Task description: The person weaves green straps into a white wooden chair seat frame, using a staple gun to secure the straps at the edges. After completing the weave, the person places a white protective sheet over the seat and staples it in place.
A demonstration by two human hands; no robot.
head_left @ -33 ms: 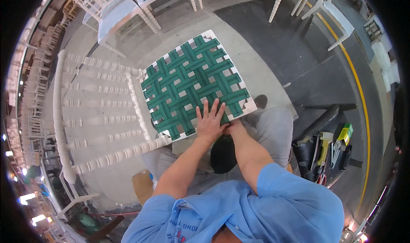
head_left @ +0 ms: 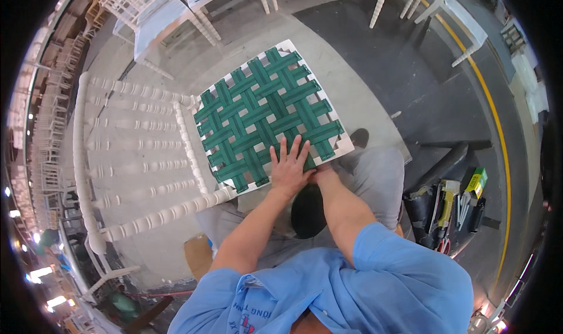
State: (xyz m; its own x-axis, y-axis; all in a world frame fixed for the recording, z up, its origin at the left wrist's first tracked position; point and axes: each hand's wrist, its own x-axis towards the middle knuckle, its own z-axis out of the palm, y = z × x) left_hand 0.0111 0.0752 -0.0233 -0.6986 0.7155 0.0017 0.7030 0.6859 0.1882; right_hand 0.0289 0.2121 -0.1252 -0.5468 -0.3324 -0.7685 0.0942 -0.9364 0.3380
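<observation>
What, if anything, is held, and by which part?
The left hand visibly grips nothing; its fingers lie spread on green webbing. The right hand is at the seat's edge; any hold is hidden.

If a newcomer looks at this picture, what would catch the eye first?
Probably the green woven seat near the centre, with the left hand spread on its near edge. Next, the white chair back with turned spindles at left, then the yellow floor line curving down the right side.
</observation>
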